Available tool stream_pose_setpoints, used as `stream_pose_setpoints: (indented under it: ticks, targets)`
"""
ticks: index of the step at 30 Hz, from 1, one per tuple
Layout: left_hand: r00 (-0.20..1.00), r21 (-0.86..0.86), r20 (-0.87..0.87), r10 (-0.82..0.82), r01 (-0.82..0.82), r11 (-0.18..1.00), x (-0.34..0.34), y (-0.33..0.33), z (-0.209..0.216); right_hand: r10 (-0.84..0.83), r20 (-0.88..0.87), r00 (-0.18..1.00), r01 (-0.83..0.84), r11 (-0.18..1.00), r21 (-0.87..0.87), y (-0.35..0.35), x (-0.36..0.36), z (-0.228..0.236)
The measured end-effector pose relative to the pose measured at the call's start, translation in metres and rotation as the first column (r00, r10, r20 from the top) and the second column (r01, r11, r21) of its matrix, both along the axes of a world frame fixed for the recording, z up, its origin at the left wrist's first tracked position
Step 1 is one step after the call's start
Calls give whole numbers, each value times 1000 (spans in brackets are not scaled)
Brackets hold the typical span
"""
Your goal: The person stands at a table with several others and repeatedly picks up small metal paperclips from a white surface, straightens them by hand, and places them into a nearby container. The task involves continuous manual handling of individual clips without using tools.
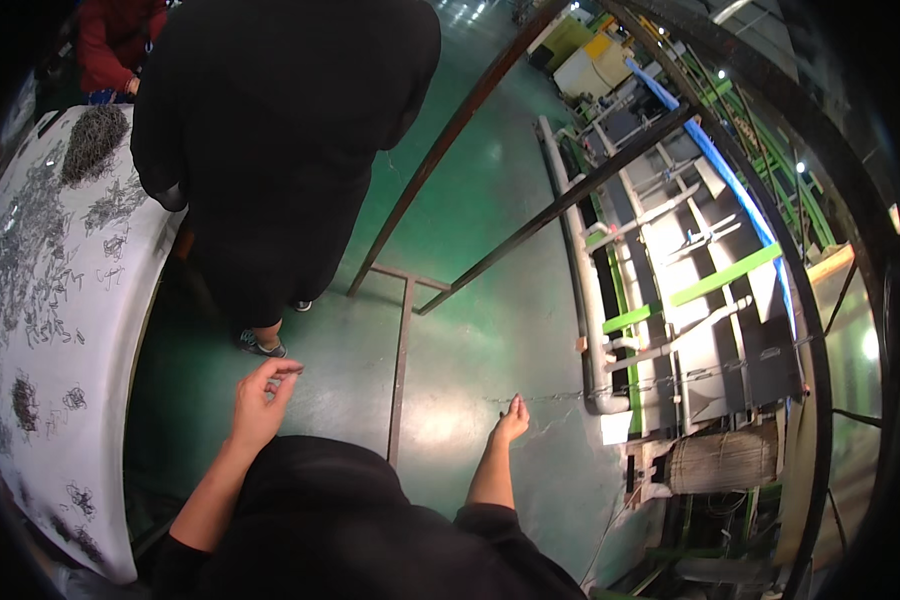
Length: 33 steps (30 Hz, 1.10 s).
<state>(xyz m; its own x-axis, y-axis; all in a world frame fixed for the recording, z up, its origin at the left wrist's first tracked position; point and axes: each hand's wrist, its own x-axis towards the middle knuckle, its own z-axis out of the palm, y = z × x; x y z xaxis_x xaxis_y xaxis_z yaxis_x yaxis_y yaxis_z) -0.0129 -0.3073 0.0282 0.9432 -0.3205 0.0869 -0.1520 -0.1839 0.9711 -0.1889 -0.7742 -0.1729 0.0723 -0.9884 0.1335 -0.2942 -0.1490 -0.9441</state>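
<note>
My right hand (511,422) is closed, fingertips pinched at a thin metal chain (660,384). The chain runs from there to the right, across the white-and-green machinery, toward a dark metal frame post. My left hand (262,395) is raised near the table, its fingers curled and thumb and forefinger drawn together. Something small and dark seems to be at those fingertips, too small to name. Left of that hand stands a white-topped table (100,370) strewn with small dark wire-like pieces (30,260), and a heaped pile of them (95,145) at its far end.
A co-worker in black (280,130) stands just ahead beside the table; a person in a red sleeve (115,50) is beyond it. Dark metal bars (470,150) slant across the middle, with a floor bar (400,370) below. On the right is a wound spool (725,458).
</note>
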Motion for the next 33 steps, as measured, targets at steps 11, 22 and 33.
stream_pose_setpoints:
  ticks: [11, 22, 33]
  targets:
    - [993, -50, -49, -110, 107, 993, 1, -3, -21, 4, 67, 998, -9, 997, 72, 24, -34, 5]
    - [982, -60, -61, -177, 174, 983, -15, 7, -26, 5, 74, 997, -15, 991, 134, 48, -63, 19]
    - [903, -10, 297, -311, 328, 945, -24, -2, -6, 567, -245, 786, -606, 785, -125, 169, -10, 112]
